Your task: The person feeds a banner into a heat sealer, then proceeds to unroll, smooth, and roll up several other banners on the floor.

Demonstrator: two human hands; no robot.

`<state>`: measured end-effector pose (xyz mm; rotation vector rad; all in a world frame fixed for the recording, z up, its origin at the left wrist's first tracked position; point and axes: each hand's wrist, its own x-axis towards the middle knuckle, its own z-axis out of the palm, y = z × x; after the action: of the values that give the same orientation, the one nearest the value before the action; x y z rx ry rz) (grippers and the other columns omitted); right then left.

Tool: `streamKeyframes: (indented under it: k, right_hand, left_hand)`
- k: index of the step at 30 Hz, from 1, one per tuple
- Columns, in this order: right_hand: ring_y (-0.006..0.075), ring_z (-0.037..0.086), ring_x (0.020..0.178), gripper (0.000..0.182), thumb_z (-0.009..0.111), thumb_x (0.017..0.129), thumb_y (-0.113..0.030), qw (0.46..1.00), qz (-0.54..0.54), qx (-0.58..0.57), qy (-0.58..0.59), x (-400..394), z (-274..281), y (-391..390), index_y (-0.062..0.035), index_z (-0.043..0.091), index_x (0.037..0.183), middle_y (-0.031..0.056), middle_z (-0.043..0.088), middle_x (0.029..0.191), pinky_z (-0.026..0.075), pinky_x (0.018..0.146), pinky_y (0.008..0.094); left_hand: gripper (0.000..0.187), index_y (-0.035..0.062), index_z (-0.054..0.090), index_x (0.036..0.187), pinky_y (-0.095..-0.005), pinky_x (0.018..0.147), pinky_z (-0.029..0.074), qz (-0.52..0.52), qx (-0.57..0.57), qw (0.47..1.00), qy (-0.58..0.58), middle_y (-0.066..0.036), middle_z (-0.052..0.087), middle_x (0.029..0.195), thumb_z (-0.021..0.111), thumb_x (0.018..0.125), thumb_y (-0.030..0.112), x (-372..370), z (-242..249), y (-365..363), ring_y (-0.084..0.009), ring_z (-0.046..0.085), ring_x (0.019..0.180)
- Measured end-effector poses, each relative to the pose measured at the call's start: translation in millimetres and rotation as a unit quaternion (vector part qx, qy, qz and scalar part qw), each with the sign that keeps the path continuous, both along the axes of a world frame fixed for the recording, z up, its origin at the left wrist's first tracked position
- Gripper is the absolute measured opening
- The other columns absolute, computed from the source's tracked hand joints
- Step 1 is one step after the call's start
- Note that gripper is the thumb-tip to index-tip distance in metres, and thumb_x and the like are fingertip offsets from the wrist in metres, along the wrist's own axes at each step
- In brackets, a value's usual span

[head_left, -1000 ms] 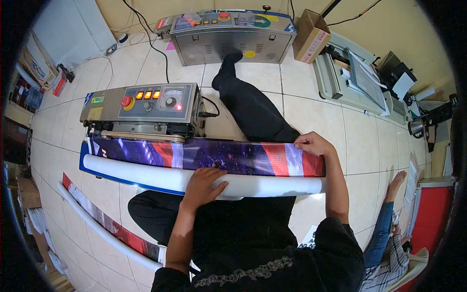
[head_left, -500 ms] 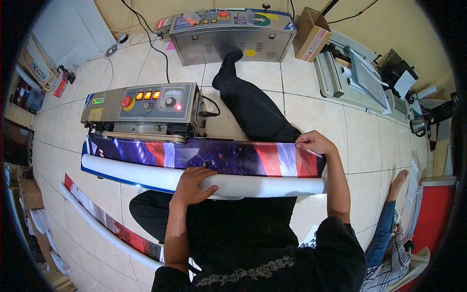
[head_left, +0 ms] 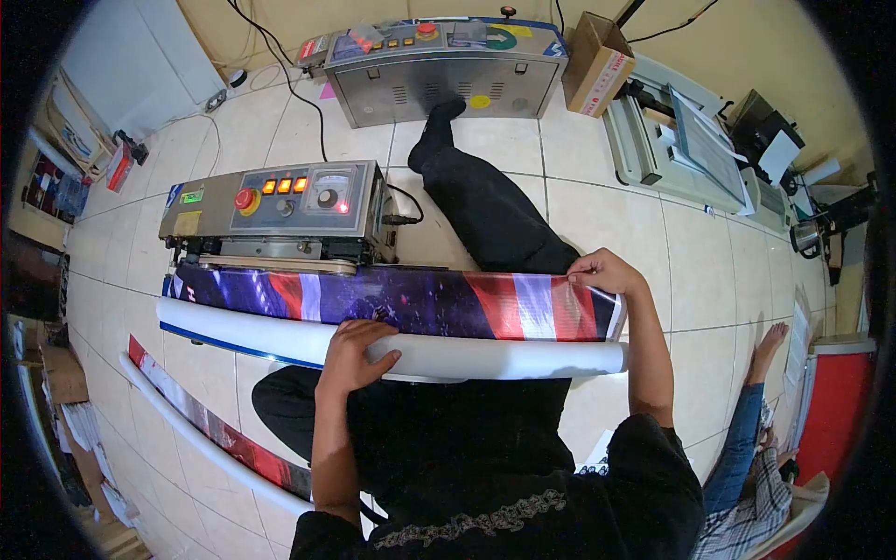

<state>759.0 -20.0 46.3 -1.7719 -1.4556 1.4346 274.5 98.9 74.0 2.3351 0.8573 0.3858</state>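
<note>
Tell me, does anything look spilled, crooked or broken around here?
Nothing looks spilled or broken. Mildly odd: a second printed sheet lies slanted on the floor, out of line with the sheet the right hand pinches. Its bowed look may be wide-view bending.

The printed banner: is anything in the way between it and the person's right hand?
Nothing visible is. The right hand pinches the far edge of the printed banner directly. The left hand rests on the white roll along the banner's near side.
</note>
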Motion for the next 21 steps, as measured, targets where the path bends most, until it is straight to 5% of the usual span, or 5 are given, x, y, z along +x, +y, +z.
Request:
streamKeyframes:
  k: [9, 13, 21]
  right_hand:
    - [0.0108, 0.062, 0.076, 0.015, 0.069, 0.084, -0.011, 1.0, -0.013, -0.003, 0.01, -2, -4, 3, -0.0004, 0.073, 0.094, 0.0034, 0.07, 0.08, 0.051, 0.077, 0.0277]
    - [0.0104, 0.062, 0.076, 0.014, 0.069, 0.084, -0.009, 1.0, 0.0, 0.02, 0.009, -2, -5, 3, -0.0007, 0.073, 0.094, 0.003, 0.07, 0.08, 0.051, 0.077, 0.028]
    - [0.0098, 0.062, 0.077, 0.014, 0.069, 0.084, -0.007, 1.0, -0.002, 0.02, -0.003, 1, -7, 0, -0.0003, 0.072, 0.095, 0.0022, 0.07, 0.081, 0.052, 0.077, 0.0273]
  left_hand:
    - [0.042, 0.0084, 0.072, 0.108, -0.0454, 0.103, 0.04, 0.025, 0.1, 0.994, 0.018, -0.011, 0.066, 0.115, 0.077, 0.072, 0.029, 8, 0, -22, -0.031, 0.058, 0.112]
    - [0.057, 0.0103, 0.062, 0.123, -0.0505, 0.11, 0.029, 0.0, 0.107, 0.993, 0.039, -0.008, 0.062, 0.125, 0.074, 0.074, 0.036, 22, -3, -44, -0.0276, 0.054, 0.12]
    - [0.055, 0.0115, 0.062, 0.123, -0.0497, 0.112, 0.027, -0.02, 0.111, 0.992, 0.053, -0.006, 0.06, 0.129, 0.074, 0.076, 0.04, 35, -6, -53, -0.0256, 0.053, 0.123]
